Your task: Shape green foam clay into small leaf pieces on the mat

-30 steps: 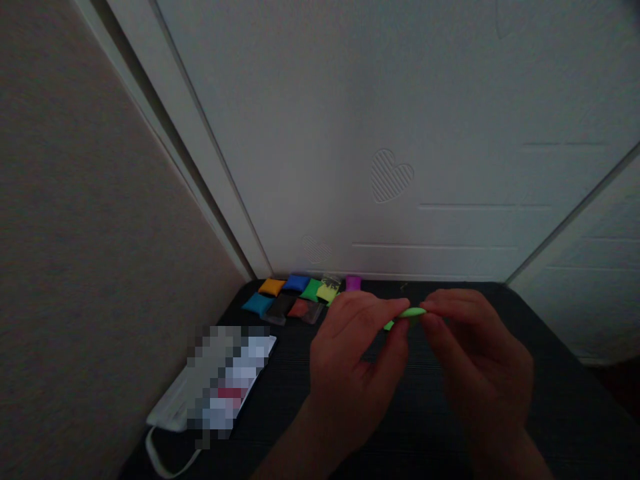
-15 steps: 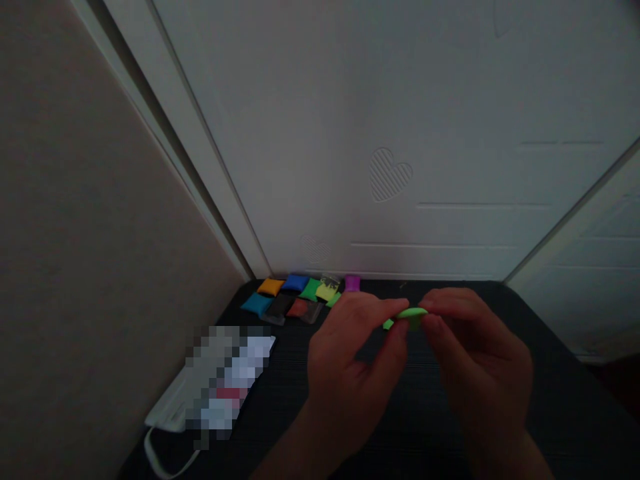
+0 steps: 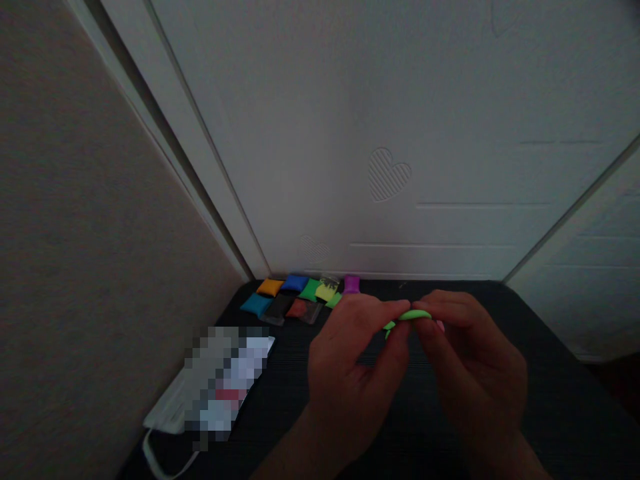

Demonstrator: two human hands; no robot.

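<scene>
A flat, light green piece of modelling clay (image 3: 416, 315) is pinched between both hands above the dark table. My left hand (image 3: 355, 360) is closed on its left side with thumb and fingertips. My right hand (image 3: 475, 360) is closed on its right side, its fingertips almost meeting those of the left. Behind the left fingertips shows another small bright green bit (image 3: 389, 327); whether it joins the held piece I cannot tell. A small pink bit (image 3: 441, 326) peeks out by the right fingers, mostly hidden.
Packets of coloured clay lie at the table's back left, among them orange (image 3: 271, 287), teal (image 3: 257, 305), black (image 3: 278, 308), red (image 3: 299, 308) and purple (image 3: 352, 284). A blurred white packet (image 3: 170, 408) with a strap is at the left. The table (image 3: 280, 380) meets a white panelled door (image 3: 300, 133).
The green clay has tilted and turned slightly between the fingers. My right fingertips have shifted left toward the left ones, and the pink bit has come into view.
</scene>
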